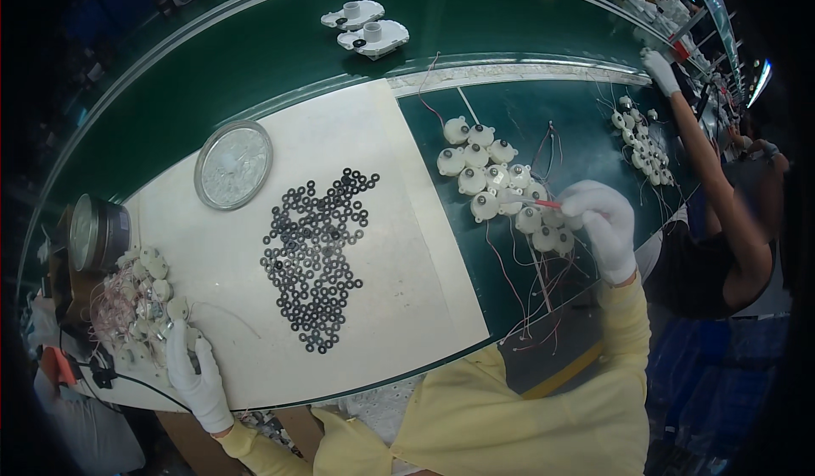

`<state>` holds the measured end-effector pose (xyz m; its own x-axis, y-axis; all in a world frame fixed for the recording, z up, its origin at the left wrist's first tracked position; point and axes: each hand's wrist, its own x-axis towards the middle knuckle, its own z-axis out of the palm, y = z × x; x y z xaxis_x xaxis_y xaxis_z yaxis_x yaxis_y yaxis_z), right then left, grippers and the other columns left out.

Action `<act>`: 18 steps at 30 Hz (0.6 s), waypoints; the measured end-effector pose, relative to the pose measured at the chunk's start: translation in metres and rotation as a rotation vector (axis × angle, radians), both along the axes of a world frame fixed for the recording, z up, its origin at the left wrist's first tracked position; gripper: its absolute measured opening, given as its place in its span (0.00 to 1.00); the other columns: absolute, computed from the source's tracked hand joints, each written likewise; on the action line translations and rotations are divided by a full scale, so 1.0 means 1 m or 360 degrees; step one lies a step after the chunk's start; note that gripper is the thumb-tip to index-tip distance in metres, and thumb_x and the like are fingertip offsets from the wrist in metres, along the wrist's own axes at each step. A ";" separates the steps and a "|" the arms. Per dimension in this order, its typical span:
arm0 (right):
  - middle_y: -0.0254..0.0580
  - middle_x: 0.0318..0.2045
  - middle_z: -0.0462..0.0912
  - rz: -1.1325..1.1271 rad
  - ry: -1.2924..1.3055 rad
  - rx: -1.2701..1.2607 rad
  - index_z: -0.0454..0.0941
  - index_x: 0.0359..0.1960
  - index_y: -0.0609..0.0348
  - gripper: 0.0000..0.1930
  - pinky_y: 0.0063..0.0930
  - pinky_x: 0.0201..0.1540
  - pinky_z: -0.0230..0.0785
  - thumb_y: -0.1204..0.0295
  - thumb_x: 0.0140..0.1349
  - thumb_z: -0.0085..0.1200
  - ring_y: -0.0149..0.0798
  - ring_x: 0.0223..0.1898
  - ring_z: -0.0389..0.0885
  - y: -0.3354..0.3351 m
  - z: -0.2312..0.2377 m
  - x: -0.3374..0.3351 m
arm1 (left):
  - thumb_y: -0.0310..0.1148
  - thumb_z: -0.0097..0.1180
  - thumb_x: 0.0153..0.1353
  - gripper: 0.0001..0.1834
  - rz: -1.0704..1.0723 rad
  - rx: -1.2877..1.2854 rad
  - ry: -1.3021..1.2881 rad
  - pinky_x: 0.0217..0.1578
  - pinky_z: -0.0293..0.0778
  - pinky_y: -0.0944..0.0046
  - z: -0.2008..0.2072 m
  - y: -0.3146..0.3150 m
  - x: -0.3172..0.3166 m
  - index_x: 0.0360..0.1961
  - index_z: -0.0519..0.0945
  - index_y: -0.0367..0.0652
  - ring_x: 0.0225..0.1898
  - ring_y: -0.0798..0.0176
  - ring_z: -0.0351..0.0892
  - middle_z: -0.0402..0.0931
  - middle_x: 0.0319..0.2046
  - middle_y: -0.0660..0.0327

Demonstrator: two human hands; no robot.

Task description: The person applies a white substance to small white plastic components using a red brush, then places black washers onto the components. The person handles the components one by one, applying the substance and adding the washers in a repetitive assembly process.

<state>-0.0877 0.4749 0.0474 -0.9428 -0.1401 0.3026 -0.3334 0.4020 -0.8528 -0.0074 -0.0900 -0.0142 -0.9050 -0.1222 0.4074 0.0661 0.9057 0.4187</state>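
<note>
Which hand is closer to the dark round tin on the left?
The left. The left hand is at the near end of the pile of white parts beside the dark tin; the right hand is far across to the right, past the black rings.

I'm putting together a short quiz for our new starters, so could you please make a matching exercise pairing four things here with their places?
Things:
1. Loose black rings
2. Red-handled tool
3. Left hand
4. Two white housings

Places:
A. In the right hand
B. On the green surface at the back
C. At the pile of wired white parts
D. Across the pale board

Pairs: 1-D, 2-A, 3-C, 4-B
</note>
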 end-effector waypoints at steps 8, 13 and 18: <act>0.47 0.35 0.85 0.0092 0.0032 0.0249 0.84 0.33 0.62 0.13 0.33 0.46 0.73 0.82 0.50 0.46 0.43 0.39 0.83 -0.022 0.002 -0.013 | 0.21 0.53 0.64 0.24 0.0036 0.0032 -0.0040 0.47 0.74 0.65 0.005 0.004 0.000 0.62 0.72 0.34 0.45 0.62 0.77 0.75 0.52 0.53; 0.46 0.35 0.85 0.0060 0.0008 0.0295 0.83 0.33 0.62 0.13 0.32 0.43 0.74 0.82 0.49 0.46 0.42 0.38 0.82 -0.019 0.002 -0.011 | 0.21 0.53 0.64 0.24 0.0048 0.0027 -0.0021 0.48 0.74 0.65 0.001 0.004 0.001 0.62 0.72 0.34 0.46 0.62 0.76 0.76 0.51 0.54; 0.46 0.35 0.85 0.0030 -0.0045 0.0211 0.83 0.32 0.63 0.12 0.29 0.39 0.74 0.82 0.50 0.47 0.37 0.34 0.82 -0.011 0.005 -0.006 | 0.21 0.53 0.65 0.23 0.0030 0.0060 -0.0018 0.48 0.74 0.65 0.002 0.004 0.001 0.62 0.72 0.34 0.45 0.62 0.76 0.76 0.50 0.54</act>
